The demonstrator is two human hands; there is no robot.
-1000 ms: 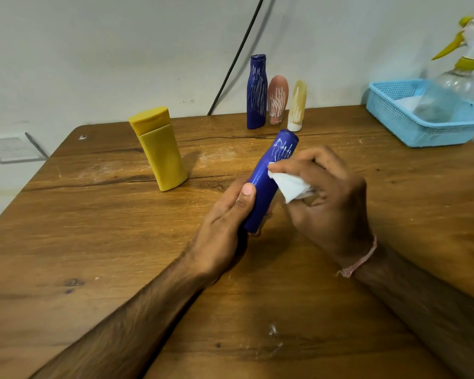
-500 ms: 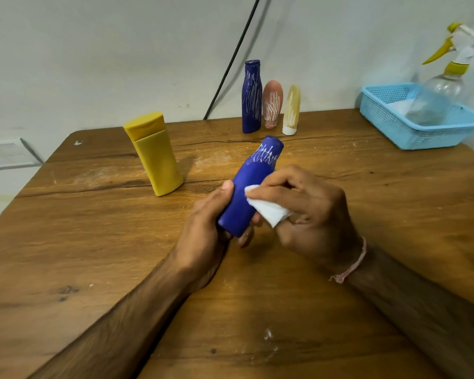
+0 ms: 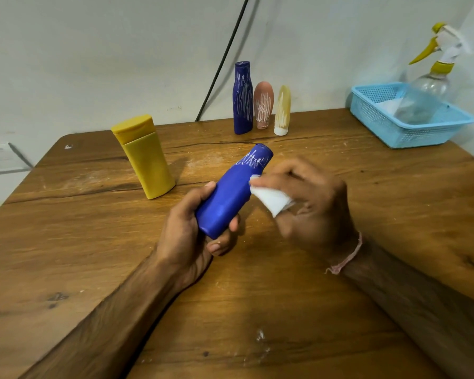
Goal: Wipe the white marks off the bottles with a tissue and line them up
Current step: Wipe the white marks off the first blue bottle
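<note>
Over the middle of the brown wooden table [image 3: 257, 310], the left hand [image 3: 186, 236] grips the base end of a bright blue plastic bottle [image 3: 227, 198], thumb on top and fingers curled beneath, holding it tilted with its neck pointing away. The right hand [image 3: 315, 206] pinches a folded white tissue [image 3: 272, 200] between thumb and fingers, its corner touching the bottle's shoulder. White scribbled marks [image 3: 253, 161] remain on the neck, while the body below looks clean. The step in hand appears to be wiping this bottle; the next move probably calls for carrying the tissue up over the neck. A yellow flip-cap bottle [image 3: 145, 157], free of marks as far as I can see, stands to the left. Three marked bottles, tall dark blue [image 3: 242, 99], pink [image 3: 263, 105] and cream [image 3: 282, 110], wait upright by the wall. Compared with half a second earlier, the tissue sits nearer the neck, and the bottle's base is turned more toward the viewer.
</note>
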